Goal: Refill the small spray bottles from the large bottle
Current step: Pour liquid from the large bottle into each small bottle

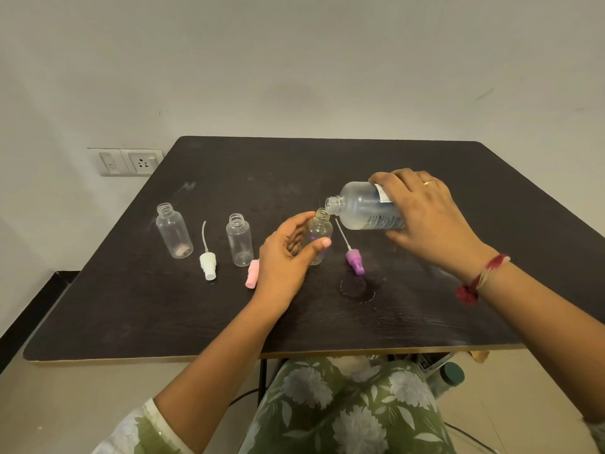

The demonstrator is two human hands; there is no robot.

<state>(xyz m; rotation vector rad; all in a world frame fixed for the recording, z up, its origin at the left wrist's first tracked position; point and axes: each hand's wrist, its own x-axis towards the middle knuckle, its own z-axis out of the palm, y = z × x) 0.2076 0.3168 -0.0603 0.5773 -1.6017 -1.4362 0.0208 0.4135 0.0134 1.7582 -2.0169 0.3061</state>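
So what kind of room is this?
Probably a plain indoor room, maybe at home; it is hard to say more. A dark table stands by a bare white wall, and a switch and socket plate sits low on that wall.

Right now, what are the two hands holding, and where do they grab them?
The left hand grips a small bottle round its middle. The right hand holds the large bottle round its bottom half.

Clear glossy plastic bottles (174, 230) on a dark, matt wood-grain table (327, 316).
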